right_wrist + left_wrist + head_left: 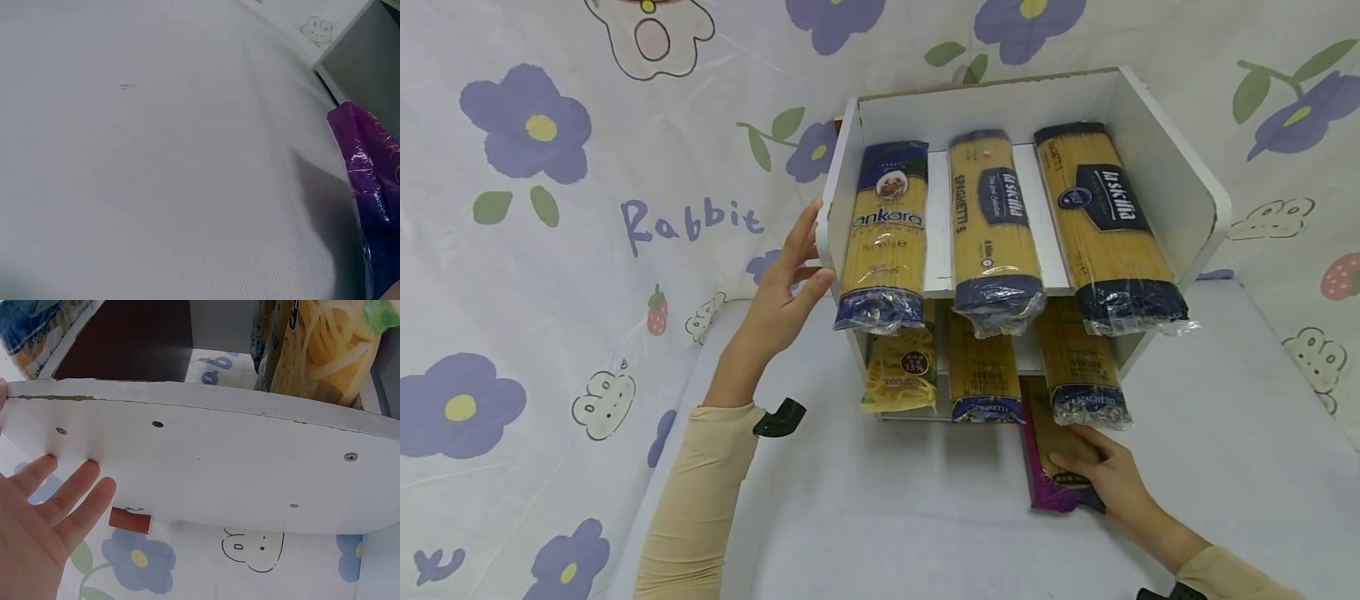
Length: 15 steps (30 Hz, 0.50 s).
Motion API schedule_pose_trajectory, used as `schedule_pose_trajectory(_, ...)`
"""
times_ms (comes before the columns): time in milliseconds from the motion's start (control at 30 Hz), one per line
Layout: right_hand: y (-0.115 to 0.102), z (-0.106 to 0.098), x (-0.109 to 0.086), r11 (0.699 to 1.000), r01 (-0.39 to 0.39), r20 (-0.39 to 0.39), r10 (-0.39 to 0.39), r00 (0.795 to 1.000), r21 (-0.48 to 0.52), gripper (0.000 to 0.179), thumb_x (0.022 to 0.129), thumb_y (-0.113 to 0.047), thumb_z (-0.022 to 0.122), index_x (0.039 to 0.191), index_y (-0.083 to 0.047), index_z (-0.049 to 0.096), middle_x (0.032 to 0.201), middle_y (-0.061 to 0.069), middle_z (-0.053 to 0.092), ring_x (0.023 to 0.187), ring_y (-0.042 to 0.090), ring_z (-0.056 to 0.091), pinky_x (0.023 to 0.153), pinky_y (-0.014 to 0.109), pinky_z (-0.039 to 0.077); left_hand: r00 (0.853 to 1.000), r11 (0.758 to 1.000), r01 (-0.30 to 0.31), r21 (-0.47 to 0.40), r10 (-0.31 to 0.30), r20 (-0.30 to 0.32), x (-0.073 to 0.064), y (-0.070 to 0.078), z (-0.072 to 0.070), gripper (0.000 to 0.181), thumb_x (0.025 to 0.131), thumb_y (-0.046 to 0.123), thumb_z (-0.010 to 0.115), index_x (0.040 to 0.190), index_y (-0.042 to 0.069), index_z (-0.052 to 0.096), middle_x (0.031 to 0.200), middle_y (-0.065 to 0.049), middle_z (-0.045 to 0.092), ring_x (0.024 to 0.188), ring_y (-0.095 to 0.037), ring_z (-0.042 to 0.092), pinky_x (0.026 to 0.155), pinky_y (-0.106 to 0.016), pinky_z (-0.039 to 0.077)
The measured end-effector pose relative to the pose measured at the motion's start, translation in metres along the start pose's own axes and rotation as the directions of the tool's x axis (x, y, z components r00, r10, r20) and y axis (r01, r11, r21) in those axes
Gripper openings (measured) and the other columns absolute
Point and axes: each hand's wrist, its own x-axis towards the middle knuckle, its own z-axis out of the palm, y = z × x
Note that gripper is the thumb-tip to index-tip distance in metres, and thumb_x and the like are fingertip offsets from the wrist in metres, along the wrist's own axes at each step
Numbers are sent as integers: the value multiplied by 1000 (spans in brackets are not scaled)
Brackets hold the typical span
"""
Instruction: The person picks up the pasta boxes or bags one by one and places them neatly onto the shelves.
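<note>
A white two-tier shelf holds pasta packets on both levels. Against its left side panel rests my left hand, the fingers stretched out on the outer face and the thumb near the front edge. At the lower right, my right hand grips a purple-edged spaghetti packet, thumb on top. The packet slants out from beneath the lower tier, and its far end is hidden. In the right wrist view the purple and blue wrapper shows at the right edge, the hand barely visible.
Above stand an Ankara spaghetti packet and two La Sicilia packets. Below them are a yellow noodle bag and two spaghetti packets. A white cloth covers the table; a flower-printed sheet hangs behind.
</note>
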Motion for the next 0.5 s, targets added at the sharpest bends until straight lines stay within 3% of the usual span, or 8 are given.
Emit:
schedule_pose_trajectory(133,-2,0,-2,1000,-16,6,15,1000,12,78,92,-21,70,154,0,27,163,22,21,151,39,19,91,-1,33,1000,1000,-11,-4,11,-2,0,-1,0,83,92,71,45,159,35,12,158,0,40,131,-27,53,106,-53,46)
schedule_pose_trajectory(367,-4,-2,-4,996,35,-33,-38,999,-76,74,90,-29,73,150,-1,38,156,24,36,144,39,34,87,-1,34,1000,1000,-12,4,12,-2,0,0,1,83,92,71,45,159,34,12,158,0,40,131,-28,53,106,-53,47)
schedule_pose_trajectory(433,-3,-3,-6,992,52,-25,-55,998,-111,73,91,-31,72,150,-3,39,156,23,36,145,41,33,95,7,39,1000,1000,-11,7,11,-3,0,0,1,83,92,71,44,159,35,12,157,0,40,131,-28,53,106,-53,47)
schedule_pose_trajectory(500,-2,-4,-7,986,80,-11,-83,996,-144,72,91,-32,72,150,-5,40,157,22,36,146,42,31,108,24,42,1000,1000,-10,6,10,-4,0,0,1,82,92,71,44,159,35,12,157,0,40,131,-28,53,106,-52,47)
